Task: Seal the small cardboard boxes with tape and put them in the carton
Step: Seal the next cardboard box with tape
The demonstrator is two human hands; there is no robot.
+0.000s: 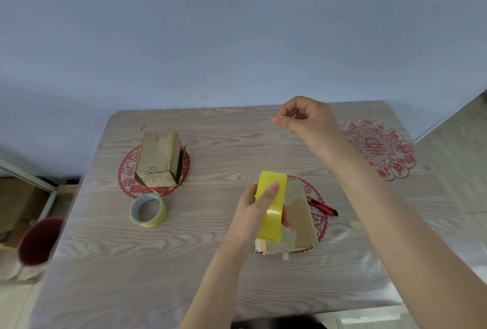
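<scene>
Here, the left hand [247, 215] gripped a yellow tape roll [271, 212] standing on edge, the thumb laid across its outer band and fingertips showing at its right side. The roll sat over the left part of a small cardboard box [299, 219] at the near right of the tabletop [205, 262]; whether roll and box touched could not be told. That box lay on a red paper-cut mat [320, 225], its top face patched with worn, pale remnants.

The right hand [308, 120] was raised well above the far side of the tabletop, its fingers curled and the thumb meeting the forefinger. Whether anything was pinched between them could not be told.

A red utility knife [322, 207] lay just right of the near box, on the same mat. At the far left, a second cardboard box [158, 160] rested on another red mat, with one flap open along its right side. Just near of it, a second yellow tape roll [148, 211] lay flat. A third red paper-cut [379, 148] marked the far right corner. On the floor to the left stood a dark red bin [39, 241].
</scene>
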